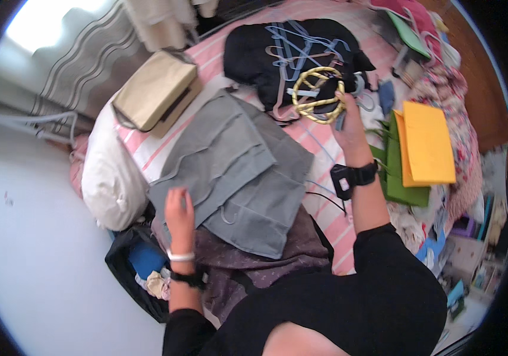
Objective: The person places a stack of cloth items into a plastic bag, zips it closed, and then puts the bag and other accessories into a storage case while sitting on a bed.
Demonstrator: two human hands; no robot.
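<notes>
My right hand (347,120) is closed around a coiled yellow rope (318,107) at the upper right, above a black cloth item (247,53). Blue and pink clothes hangers (287,58) lie on that black item, just beyond the rope. My left hand (179,209) is over the left edge of a grey fabric garment cover (236,164), its fingers bent; whether it touches the cloth cannot be told. A hanger hook (228,216) shows on the grey fabric. Below the cover spreads a dark purple patterned cloth (258,267).
A beige fabric storage box (156,91) and a white pillow-like bundle (113,178) are at the left. Near my left forearm is an open black bag (122,271) with clothes. Yellow (429,142) and green (394,178) bags stand at the right, on a pink striped bed (340,236).
</notes>
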